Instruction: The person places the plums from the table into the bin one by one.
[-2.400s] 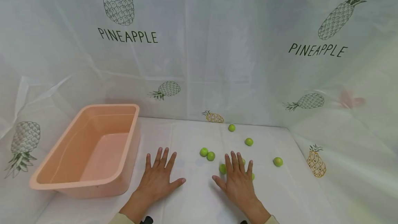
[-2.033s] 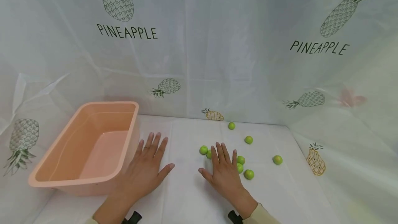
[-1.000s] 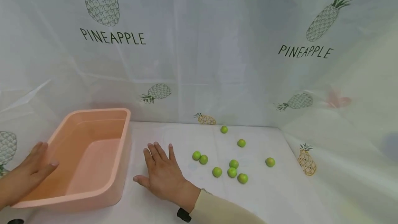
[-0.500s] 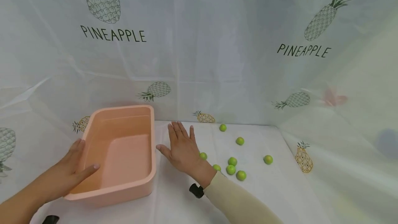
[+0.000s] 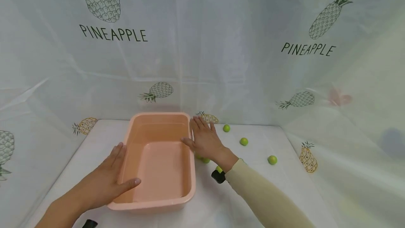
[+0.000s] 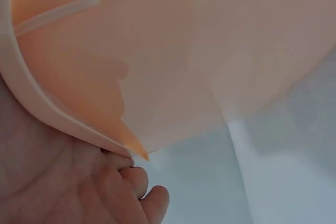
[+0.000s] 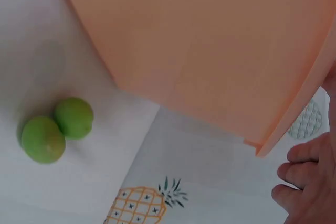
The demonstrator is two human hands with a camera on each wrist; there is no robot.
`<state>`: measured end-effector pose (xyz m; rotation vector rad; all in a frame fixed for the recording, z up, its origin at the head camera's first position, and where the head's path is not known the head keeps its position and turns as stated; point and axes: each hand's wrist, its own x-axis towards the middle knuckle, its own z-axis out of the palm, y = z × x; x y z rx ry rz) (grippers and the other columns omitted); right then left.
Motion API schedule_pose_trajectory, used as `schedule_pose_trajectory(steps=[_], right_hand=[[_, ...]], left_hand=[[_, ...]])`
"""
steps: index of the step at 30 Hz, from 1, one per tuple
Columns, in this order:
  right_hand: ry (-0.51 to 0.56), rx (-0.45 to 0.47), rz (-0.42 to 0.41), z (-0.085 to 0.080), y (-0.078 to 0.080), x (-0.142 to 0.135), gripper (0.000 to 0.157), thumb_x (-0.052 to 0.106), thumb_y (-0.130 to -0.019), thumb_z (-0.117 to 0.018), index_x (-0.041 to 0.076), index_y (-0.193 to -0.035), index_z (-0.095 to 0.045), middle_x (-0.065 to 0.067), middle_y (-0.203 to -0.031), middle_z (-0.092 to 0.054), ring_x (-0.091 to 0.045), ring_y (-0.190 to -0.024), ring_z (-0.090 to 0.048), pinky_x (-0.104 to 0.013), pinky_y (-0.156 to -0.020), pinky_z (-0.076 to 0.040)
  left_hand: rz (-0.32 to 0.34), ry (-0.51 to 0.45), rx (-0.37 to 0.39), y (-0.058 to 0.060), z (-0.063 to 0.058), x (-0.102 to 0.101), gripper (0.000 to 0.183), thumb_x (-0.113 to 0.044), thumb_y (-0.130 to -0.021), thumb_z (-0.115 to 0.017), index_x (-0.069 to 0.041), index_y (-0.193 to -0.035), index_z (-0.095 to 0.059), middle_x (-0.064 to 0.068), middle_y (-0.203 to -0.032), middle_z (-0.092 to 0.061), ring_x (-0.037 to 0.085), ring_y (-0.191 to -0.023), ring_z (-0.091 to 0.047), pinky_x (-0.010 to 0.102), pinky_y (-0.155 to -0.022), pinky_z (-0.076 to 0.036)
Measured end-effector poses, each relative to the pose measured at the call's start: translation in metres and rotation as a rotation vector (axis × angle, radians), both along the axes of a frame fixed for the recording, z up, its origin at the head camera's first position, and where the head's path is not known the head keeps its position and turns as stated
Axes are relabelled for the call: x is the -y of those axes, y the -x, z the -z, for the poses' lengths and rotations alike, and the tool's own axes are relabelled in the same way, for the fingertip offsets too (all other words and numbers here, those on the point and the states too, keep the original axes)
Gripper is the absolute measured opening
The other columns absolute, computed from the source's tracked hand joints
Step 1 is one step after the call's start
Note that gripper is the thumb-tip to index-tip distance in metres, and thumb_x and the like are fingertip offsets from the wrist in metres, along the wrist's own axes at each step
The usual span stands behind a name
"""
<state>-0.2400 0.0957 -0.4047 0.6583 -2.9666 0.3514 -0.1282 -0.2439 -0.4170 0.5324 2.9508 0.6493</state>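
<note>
A peach plastic basin (image 5: 152, 205) with nothing in it stands upright in the middle of the head view. My left hand (image 5: 102, 184) lies along its left rim, fingers straight on the outside and thumb reaching over the rim. In the left wrist view the palm (image 6: 58, 182) presses against the outside of that rim. At the right rim is my right hand (image 5: 207, 141), fingers straight and thumb extending over the edge. The right wrist view shows these fingers (image 7: 302, 174) uncurled beside the rim. Two green limes (image 7: 43, 139) lie beside the basin wall (image 7: 199, 51).
Further limes are scattered to the right: one near the back edge (image 5: 226, 128), one in front of it (image 5: 244, 141), one farther right (image 5: 272, 160). My right hand and forearm partly hide others. A white pineapple-print sheet (image 5: 215, 55) hangs behind the white tabletop (image 5: 104, 133).
Both hands moved left to the basin. The basin then slid right across the table between them, up to the two left limes. The view turned slightly left.
</note>
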Motion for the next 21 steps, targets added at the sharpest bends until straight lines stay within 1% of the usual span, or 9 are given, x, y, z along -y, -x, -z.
schedule_pose_trajectory(steps=[4,7,9,12,17,19,21], right_hand=[[0.002,0.022,-0.013,-0.001,0.001,-0.014,0.085,0.059,-0.107,-0.051,-0.001,-0.163,-0.032,-0.019,-0.169,-0.035,-0.039,-0.161,-0.024,-0.073,-0.123,-0.024],[-0.001,0.017,-0.025,-0.002,0.002,-0.019,0.083,0.056,-0.107,-0.052,-0.004,-0.162,-0.034,-0.022,-0.167,-0.038,-0.04,-0.16,-0.026,-0.072,-0.122,-0.028],[-0.007,0.006,-0.03,-0.004,0.004,-0.02,0.082,0.055,-0.107,-0.053,-0.005,-0.161,-0.034,-0.023,-0.167,-0.038,-0.041,-0.159,-0.029,-0.071,-0.121,-0.03],[-0.001,0.009,-0.026,-0.004,0.006,-0.02,0.082,0.055,-0.107,-0.053,-0.004,-0.161,-0.034,-0.023,-0.167,-0.038,-0.041,-0.159,-0.029,-0.07,-0.122,-0.031],[0.019,0.026,-0.02,-0.001,0.005,-0.021,0.083,0.056,-0.107,-0.052,-0.003,-0.162,-0.033,-0.022,-0.167,-0.037,-0.041,-0.159,-0.028,-0.07,-0.123,-0.029],[0.027,0.02,-0.021,0.001,0.004,-0.022,0.081,0.055,-0.108,-0.053,-0.003,-0.162,-0.034,-0.022,-0.167,-0.038,-0.041,-0.159,-0.029,-0.07,-0.122,-0.03],[0.041,0.018,-0.027,0.003,0.002,-0.023,0.08,0.054,-0.108,-0.053,-0.004,-0.161,-0.035,-0.023,-0.166,-0.039,-0.042,-0.158,-0.03,-0.069,-0.122,-0.031]], left_hand=[[0.015,0.002,-0.039,-0.006,0.0,-0.019,0.118,-0.072,-0.094,-0.062,0.001,-0.168,-0.006,0.026,-0.175,-0.007,0.054,-0.157,-0.022,0.074,-0.113,-0.036],[0.02,-0.001,-0.064,-0.004,-0.001,-0.024,0.116,-0.071,-0.095,-0.061,0.003,-0.168,-0.01,0.026,-0.175,-0.009,0.052,-0.158,-0.019,0.074,-0.115,-0.034],[0.028,-0.007,-0.07,0.002,-0.003,-0.023,0.112,-0.069,-0.097,-0.061,0.004,-0.167,-0.013,0.027,-0.174,-0.01,0.052,-0.159,-0.015,0.074,-0.117,-0.03],[0.044,-0.011,-0.064,0.018,-0.006,-0.022,0.105,-0.065,-0.101,-0.058,0.006,-0.166,-0.016,0.03,-0.173,-0.011,0.051,-0.16,-0.011,0.073,-0.12,-0.025],[0.05,0.021,-0.081,0.046,-0.009,-0.026,0.099,-0.061,-0.105,-0.054,0.011,-0.163,-0.019,0.033,-0.171,-0.015,0.053,-0.159,-0.013,0.073,-0.122,-0.021],[0.046,0.039,-0.085,0.053,-0.009,-0.029,0.098,-0.061,-0.105,-0.051,0.012,-0.162,-0.02,0.034,-0.171,-0.015,0.054,-0.159,-0.014,0.073,-0.123,-0.02],[0.042,0.066,-0.085,0.057,-0.01,-0.033,0.099,-0.063,-0.106,-0.049,0.013,-0.162,-0.021,0.034,-0.171,-0.015,0.054,-0.159,-0.014,0.073,-0.124,-0.019]])
